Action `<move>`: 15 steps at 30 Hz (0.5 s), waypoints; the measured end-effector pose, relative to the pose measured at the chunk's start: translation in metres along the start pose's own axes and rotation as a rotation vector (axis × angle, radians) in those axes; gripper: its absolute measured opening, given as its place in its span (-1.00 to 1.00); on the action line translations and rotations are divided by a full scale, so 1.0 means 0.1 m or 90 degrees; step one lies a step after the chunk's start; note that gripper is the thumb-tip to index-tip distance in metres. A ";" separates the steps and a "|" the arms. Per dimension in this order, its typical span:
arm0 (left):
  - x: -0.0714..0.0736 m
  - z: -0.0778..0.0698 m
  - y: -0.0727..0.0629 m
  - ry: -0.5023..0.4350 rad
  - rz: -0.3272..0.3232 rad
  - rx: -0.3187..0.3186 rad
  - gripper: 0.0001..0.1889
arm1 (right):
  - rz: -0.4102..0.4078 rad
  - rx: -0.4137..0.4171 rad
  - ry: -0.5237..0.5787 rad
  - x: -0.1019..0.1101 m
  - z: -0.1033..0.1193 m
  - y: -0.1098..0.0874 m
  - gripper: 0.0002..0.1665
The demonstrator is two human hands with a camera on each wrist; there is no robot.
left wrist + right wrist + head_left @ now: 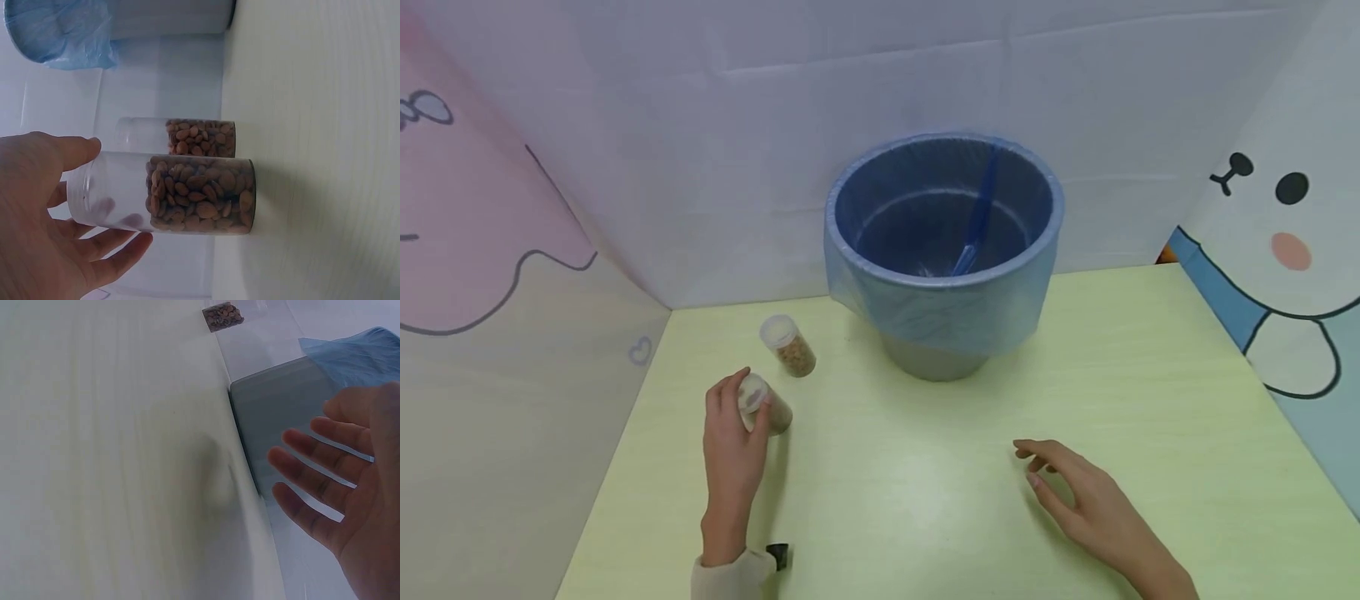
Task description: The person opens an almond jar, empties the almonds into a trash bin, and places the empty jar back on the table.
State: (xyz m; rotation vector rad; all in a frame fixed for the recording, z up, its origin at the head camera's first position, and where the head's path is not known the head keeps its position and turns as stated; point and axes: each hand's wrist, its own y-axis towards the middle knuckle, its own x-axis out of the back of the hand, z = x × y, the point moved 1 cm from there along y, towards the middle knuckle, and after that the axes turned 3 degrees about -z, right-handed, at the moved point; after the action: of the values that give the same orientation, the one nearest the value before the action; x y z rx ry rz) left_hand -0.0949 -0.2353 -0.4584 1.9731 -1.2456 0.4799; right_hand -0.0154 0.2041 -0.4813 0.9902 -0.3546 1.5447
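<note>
At the left of the table, my left hand (pixel 730 437) holds a clear jar of brown almond-like nuts (pixel 200 195) near its lidded top. The thumb lies on one side and the fingers reach round the other. Whether the jar's base touches the table, I cannot tell. A second clear jar (pixel 795 354), also partly filled with brown nuts, stands just behind it. My right hand (pixel 1093 508) hovers over the right part of the table, fingers loosely bent and nothing in them, as the right wrist view (pixel 356 506) also shows.
A round bucket (pixel 936 362), lined with a blue plastic bag (pixel 940 312), stands at the back middle against a white wall sheet (pixel 737 167). Printed panels border both sides of the pale table (pixel 880 492). A small black piece (pixel 778 556) shows beside the left sleeve.
</note>
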 end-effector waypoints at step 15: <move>0.03 -0.13 -0.05 -0.159 0.030 0.077 -0.46 | 0.036 0.018 0.018 -0.03 0.06 0.11 -0.43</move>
State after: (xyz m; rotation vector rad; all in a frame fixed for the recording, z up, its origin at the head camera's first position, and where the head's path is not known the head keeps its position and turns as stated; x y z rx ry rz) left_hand -0.0881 -0.2260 -0.4505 2.1615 -1.4481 0.3462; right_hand -0.0231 0.1954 -0.4764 0.9855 -0.3444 1.6175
